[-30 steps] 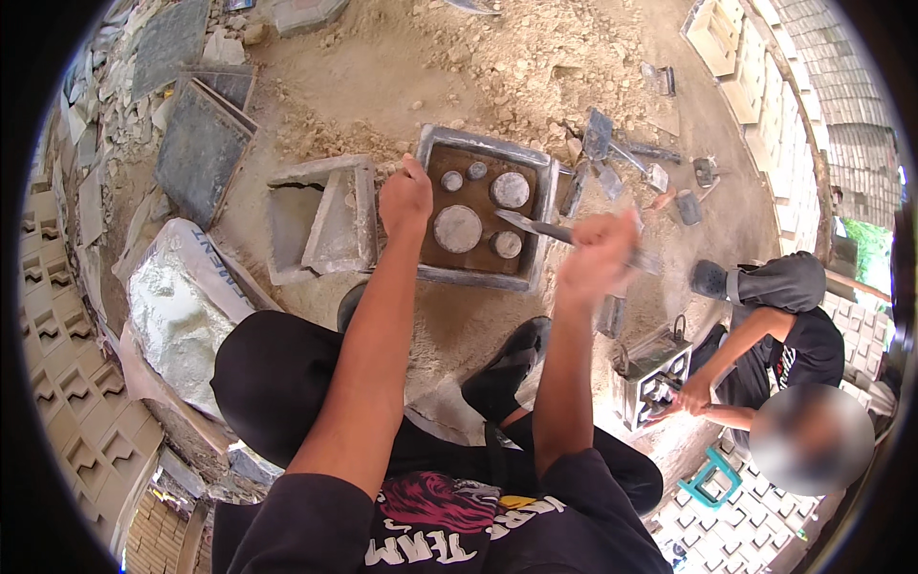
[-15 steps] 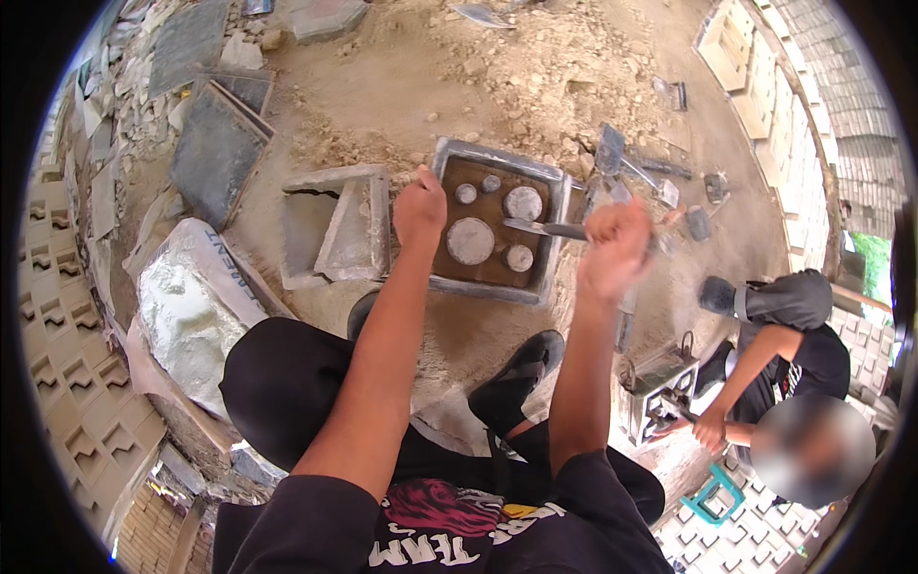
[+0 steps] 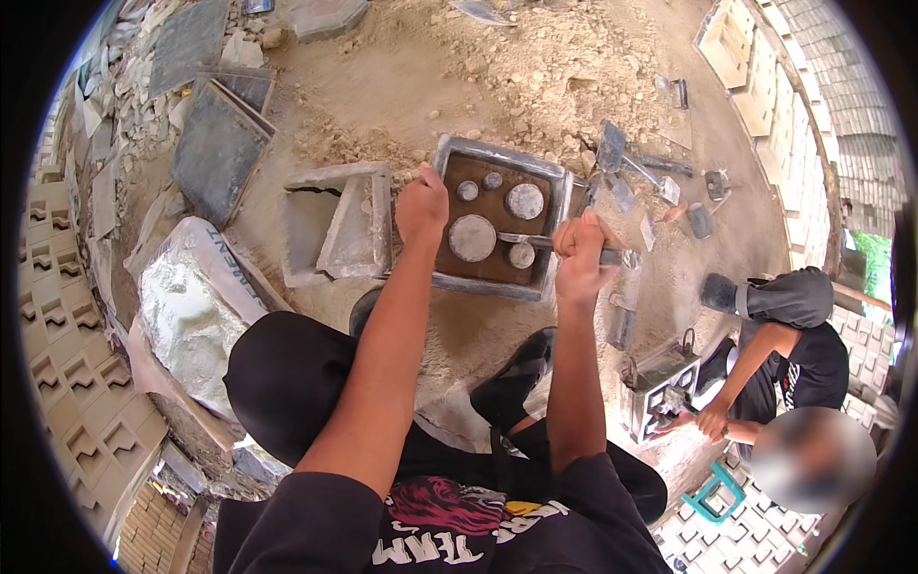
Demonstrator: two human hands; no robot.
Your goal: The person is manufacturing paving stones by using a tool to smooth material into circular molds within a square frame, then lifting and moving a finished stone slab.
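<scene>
Outdoors, it seems, a dusty earth floor (image 3: 354, 86) spreads across the scene. Toward its right side a co-worker (image 3: 813, 344) bends over a boxy mould; toward its left side slumps an open sack (image 3: 220, 258) of pale powder.

Near the centre, a square grey frame (image 3: 502, 156) lies flat on the floor, holding a smooth brown bed (image 3: 492, 269). The frame looks heavy and stiff, gritty rather than slippery, and would probably be best held by two opposite outer edges and kept level. The bed seems softer and likely to crumble or mark if pressed.

The frame sits between the person's two hands. The left hand (image 3: 422, 206) is just beside its left edge, toward the far corner, with fingers curled; whether they grip the rim cannot be told. The right hand (image 3: 579, 258) is just outside the right edge, closed firmly around a narrow, trowel-like metal tool (image 3: 513, 236), whose tip reaches in over that edge.

Set in the bed are five pale round discs: a large one (image 3: 472, 238) left of the tip, a medium one toward the far right corner, a smaller one toward the near right corner, and two little ones toward the far left corner.
</scene>
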